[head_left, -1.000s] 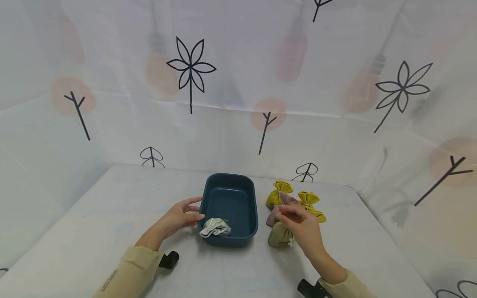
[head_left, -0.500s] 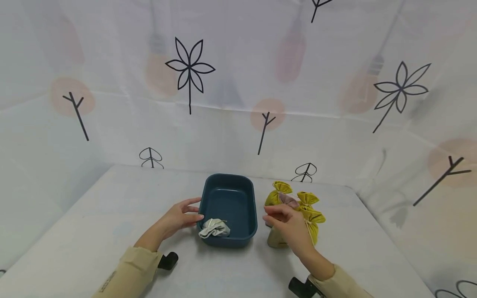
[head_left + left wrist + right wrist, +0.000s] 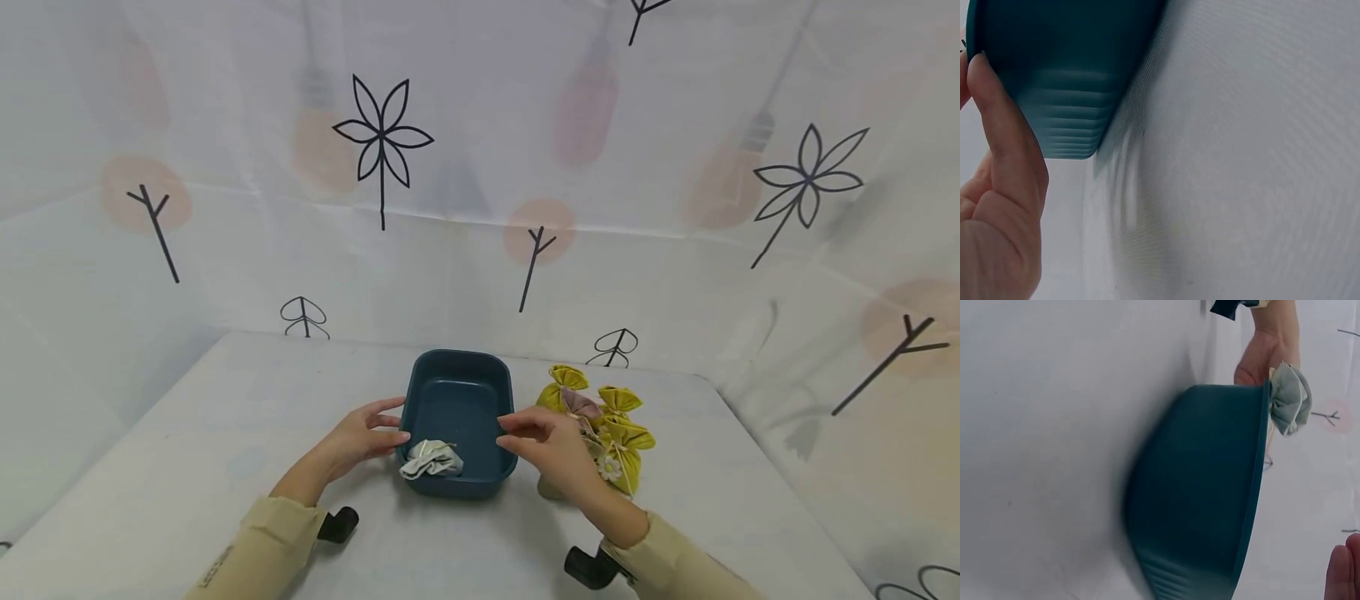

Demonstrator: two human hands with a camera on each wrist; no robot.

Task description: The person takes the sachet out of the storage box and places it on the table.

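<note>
We have the left hand [image 3: 360,437] against the left wall of the blue tub [image 3: 459,356], fingers fairly straight and relaxed; the left wrist view shows the thumb [image 3: 1007,144] lying flat along the tub's ribbed corner, touching it, not clamped round it. The tub stands on the white table [image 3: 225,417], slightly left of centre, with a grey pouch [image 3: 432,459] in its near left corner, its gathered top poking above the rim in the right wrist view. The right hand [image 3: 543,446] hovers over the tub's right rim with thumb and forefinger drawn together as in a pinch. We cannot tell whether they have hold of a cord or cloth, since the hand hides what is under it. Just right of it stands the cluster of yellow pouches [image 3: 621,437], with a pink pouch [image 3: 581,404] among them and a beige pouch [image 3: 550,489] partly covered by the wrist. As we judge it, the work here is moving pouches across into the tub. To do it well, we brace the tub lightly with the left hand so a nudge on the right rim does not slide it. We carry any pouch clear above the rim and set it in the open floor beyond the grey pouch. We let go only once it is inside the walls, without dragging a neighbour's cord along.
</note>
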